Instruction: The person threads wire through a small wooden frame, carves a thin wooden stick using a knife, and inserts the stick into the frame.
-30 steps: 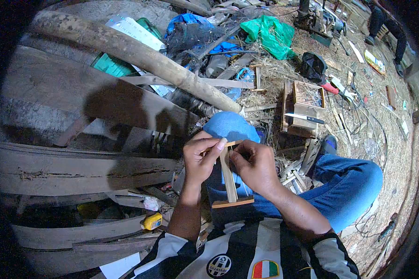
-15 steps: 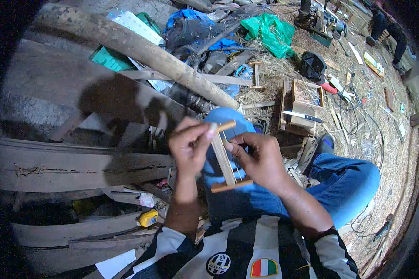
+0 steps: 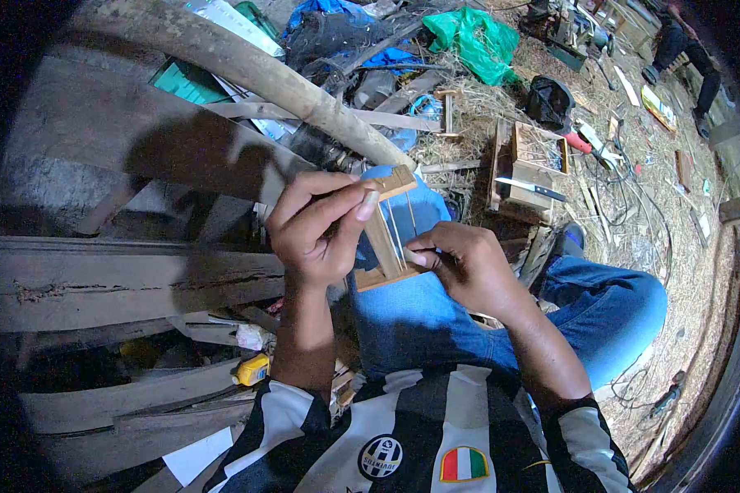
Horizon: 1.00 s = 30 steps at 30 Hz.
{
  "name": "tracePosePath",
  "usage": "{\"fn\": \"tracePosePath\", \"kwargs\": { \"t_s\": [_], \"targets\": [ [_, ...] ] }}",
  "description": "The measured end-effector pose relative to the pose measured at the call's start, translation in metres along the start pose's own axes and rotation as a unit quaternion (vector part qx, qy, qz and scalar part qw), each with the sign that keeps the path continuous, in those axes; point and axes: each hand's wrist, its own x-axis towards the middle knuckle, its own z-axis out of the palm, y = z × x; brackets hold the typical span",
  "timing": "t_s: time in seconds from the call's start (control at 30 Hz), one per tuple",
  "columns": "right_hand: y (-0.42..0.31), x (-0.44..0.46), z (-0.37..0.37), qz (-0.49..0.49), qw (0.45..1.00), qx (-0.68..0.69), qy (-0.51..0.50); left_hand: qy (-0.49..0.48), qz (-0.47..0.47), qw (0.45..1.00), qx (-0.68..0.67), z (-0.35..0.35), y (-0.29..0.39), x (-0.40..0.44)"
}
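Note:
In the head view a small wooden frame (image 3: 380, 238) is held over my knee. It has two flat end pieces, a wider bar between them and thin light strands or rods alongside. My left hand (image 3: 325, 226) grips it near the upper end, thumb and fingers closed on the wood. My right hand (image 3: 473, 267) is pinched beside the thin strands close to the lower end piece. Its fingertips hide what, if anything, they hold. A similar wooden frame (image 3: 448, 115) lies on the ground beyond.
A knife (image 3: 530, 189) lies across a wooden box (image 3: 540, 148) on the right. A bamboo pole (image 3: 247, 70) slants across the upper left. Planks (image 3: 140, 287) run along the left, with a yellow bottle (image 3: 252, 370) by them. A green plastic bag (image 3: 474, 45) and another person's legs (image 3: 686, 62) are farther off.
The wooden frame has tilted, showing more of its end pieces' faces, and moved slightly up and left. My right hand's fingertips have moved from near its upper end towards its lower end.

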Motion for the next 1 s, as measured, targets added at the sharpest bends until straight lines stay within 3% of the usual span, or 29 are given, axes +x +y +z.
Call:
{"fn": "tracePosePath", "kwargs": {
  "t_s": [0.13,0.47,0.53,0.63,0.83,1.0],
  "targets": [
    [0.001,-0.002,0.001,0.000,1.000,-0.003,-0.022,-0.008,0.058,0.998,0.019,-0.002,0.001,0.001],
    [-0.007,-0.005,0.003,0.018,1.000,-0.004,-0.017,-0.014,0.051,0.998,0.027,-0.005,0.006,-0.005],
    [-0.001,-0.009,0.011,-0.007,0.996,0.060,0.070,-0.008,0.036,0.999,0.034,-0.005,0.008,-0.007],
    [-0.002,-0.014,0.017,-0.026,0.990,0.052,0.131,0.013,0.058,0.997,0.058,-0.006,0.007,-0.008],
    [0.010,-0.014,0.019,-0.038,0.994,0.042,0.098,0.012,0.073,0.994,0.081,-0.015,0.010,-0.003],
    [0.007,-0.001,0.031,-0.030,0.985,0.092,0.141,0.010,0.069,0.994,0.081,-0.012,0.016,-0.003]
  ]
}}
